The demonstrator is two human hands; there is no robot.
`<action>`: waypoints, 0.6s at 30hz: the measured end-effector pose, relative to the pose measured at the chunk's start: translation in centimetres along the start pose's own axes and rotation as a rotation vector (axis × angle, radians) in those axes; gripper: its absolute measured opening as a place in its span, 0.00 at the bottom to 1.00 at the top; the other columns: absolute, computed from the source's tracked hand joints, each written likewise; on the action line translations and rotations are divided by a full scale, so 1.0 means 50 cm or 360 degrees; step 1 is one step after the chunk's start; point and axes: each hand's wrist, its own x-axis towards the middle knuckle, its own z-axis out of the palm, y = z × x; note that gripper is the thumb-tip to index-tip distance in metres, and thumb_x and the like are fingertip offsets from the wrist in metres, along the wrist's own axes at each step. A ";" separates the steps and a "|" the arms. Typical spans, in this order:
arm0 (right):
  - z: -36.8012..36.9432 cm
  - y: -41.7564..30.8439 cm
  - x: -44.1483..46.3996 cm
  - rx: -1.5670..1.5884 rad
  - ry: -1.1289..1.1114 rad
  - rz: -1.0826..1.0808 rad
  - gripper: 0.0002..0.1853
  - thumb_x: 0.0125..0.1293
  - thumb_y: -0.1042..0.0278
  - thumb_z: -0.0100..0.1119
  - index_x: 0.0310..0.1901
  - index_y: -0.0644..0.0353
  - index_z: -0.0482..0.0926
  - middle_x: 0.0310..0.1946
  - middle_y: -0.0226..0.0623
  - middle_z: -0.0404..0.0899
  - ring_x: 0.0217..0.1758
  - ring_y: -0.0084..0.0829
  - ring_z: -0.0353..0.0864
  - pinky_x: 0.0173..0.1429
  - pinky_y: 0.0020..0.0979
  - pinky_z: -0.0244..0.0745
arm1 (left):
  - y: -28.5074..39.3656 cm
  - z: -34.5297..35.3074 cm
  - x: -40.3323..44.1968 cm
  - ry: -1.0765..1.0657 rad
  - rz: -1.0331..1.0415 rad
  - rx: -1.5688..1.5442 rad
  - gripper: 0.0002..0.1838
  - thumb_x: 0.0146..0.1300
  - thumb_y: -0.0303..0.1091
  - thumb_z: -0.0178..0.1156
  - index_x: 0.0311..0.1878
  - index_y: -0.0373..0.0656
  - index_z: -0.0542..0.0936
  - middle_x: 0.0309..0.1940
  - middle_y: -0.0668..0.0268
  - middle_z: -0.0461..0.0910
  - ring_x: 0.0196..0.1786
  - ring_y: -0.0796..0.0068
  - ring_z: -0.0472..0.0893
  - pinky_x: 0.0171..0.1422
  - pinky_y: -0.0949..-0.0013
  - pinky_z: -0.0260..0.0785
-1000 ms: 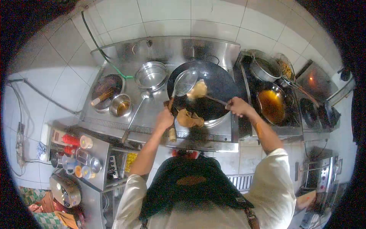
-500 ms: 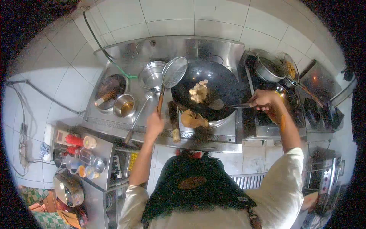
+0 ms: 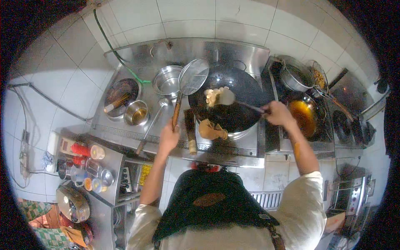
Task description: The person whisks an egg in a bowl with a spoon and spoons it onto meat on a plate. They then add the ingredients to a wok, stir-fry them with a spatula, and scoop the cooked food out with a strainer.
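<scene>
My left hand [image 3: 169, 135] is closed on the wooden handle of a round mesh strainer [image 3: 195, 76], raised over the left rim of a black wok [image 3: 246, 89]. In my right hand [image 3: 276, 113] is the handle of a metal spatula [image 3: 226, 98], its blade inside the wok against a small heap of pale food pieces [image 3: 213, 96]. A brown cloth [image 3: 211, 129] lies at the wok's near edge, and a bamboo brush [image 3: 191, 137] rests just left of it.
Left of the wok are a steel pot [image 3: 168, 81], a ladle [image 3: 155, 125], a small pot [image 3: 136, 113] and a dark pan [image 3: 121, 93]. On the right stand a pan of orange-brown oil [image 3: 303, 116] and a deep pot [image 3: 296, 75]. Containers [image 3: 98, 152] fill the lower left counter.
The strainer has lifted up and left from over the wok. My right hand moved right and then back left, bringing the spatula to the food, which now sits spread in the wok.
</scene>
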 end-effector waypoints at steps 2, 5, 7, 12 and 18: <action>-0.011 0.074 0.020 0.0284 -0.0152 0.0203 0.16 0.59 0.63 0.67 0.49 0.53 0.87 0.26 0.43 0.85 0.25 0.38 0.84 0.32 0.38 0.79 | -0.010 -0.007 -0.010 -0.0046 -0.0062 -0.0080 0.17 0.70 0.37 0.55 0.57 0.40 0.75 0.41 0.37 0.81 0.49 0.33 0.79 0.52 0.43 0.71; -0.054 0.110 0.015 0.0689 -0.0450 0.0557 0.15 0.59 0.67 0.66 0.49 0.56 0.87 0.22 0.35 0.82 0.15 0.23 0.75 0.19 0.29 0.69 | -0.028 -0.011 -0.032 -0.0097 -0.0138 -0.0233 0.18 0.71 0.37 0.55 0.60 0.40 0.75 0.43 0.37 0.80 0.51 0.33 0.78 0.54 0.43 0.70; -0.042 0.116 0.026 0.0765 -0.0464 0.0569 0.15 0.59 0.69 0.66 0.49 0.57 0.87 0.21 0.31 0.80 0.12 0.17 0.70 0.15 0.26 0.63 | -0.035 -0.007 -0.046 -0.0042 -0.0147 -0.0315 0.20 0.71 0.38 0.56 0.61 0.39 0.74 0.42 0.38 0.81 0.51 0.35 0.79 0.54 0.45 0.70; 0.147 0.152 0.096 0.0343 -0.0066 0.0190 0.15 0.57 0.63 0.69 0.48 0.53 0.88 0.28 0.43 0.85 0.25 0.39 0.83 0.32 0.38 0.78 | -0.036 0.000 -0.050 -0.0130 -0.0154 -0.0423 0.22 0.71 0.39 0.56 0.63 0.37 0.74 0.44 0.39 0.82 0.52 0.38 0.81 0.55 0.51 0.71; 0.034 0.044 0.033 -0.0055 0.0138 -0.0009 0.18 0.55 0.59 0.71 0.48 0.51 0.87 0.41 0.51 0.85 0.47 0.55 0.84 0.56 0.47 0.79 | -0.054 0.021 -0.035 -0.0102 -0.0149 -0.0388 0.22 0.72 0.38 0.56 0.63 0.36 0.74 0.45 0.41 0.82 0.49 0.40 0.81 0.54 0.52 0.72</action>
